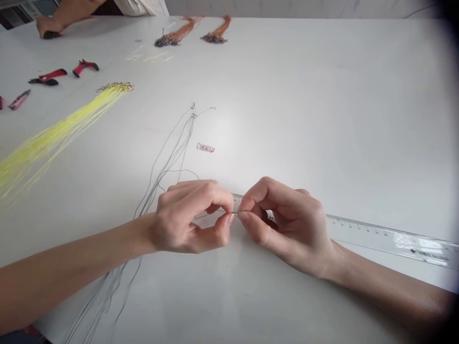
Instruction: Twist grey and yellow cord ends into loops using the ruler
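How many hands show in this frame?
3: the person's left hand and right hand, pinching a grey cord, at centre, and a co-worker's hand top left; another may be hidden.

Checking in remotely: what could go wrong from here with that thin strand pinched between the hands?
The thin strand is very fine, so it might slip from the left hand or the right hand. The loose grey cords run under the left forearm and could snag or tangle. The clear ruler lies against the right hand and may get nudged.
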A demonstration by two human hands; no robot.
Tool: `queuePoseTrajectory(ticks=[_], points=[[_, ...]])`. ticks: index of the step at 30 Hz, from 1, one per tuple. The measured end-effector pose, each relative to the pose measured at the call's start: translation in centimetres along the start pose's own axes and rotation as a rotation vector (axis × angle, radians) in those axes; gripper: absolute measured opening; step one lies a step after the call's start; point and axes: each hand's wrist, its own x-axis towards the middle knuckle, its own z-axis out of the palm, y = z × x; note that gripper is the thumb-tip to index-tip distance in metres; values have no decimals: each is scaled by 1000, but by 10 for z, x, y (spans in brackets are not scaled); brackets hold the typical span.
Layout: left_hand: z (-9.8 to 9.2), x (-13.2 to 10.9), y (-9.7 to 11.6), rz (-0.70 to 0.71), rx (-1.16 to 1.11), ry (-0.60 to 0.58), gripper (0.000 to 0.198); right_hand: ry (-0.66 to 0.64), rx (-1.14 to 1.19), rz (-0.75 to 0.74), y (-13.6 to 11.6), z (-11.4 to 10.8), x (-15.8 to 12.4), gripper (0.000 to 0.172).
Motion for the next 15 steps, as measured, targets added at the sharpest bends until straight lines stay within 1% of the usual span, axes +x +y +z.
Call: queuePoseTrajectory(ticks=[6, 15], points=[[0, 1, 0, -1, 11, 1, 19, -5, 3, 10, 0, 0, 1, 11], [1, -1, -1, 11, -48, 26, 20, 3, -5, -27, 4, 1, -1, 8]])
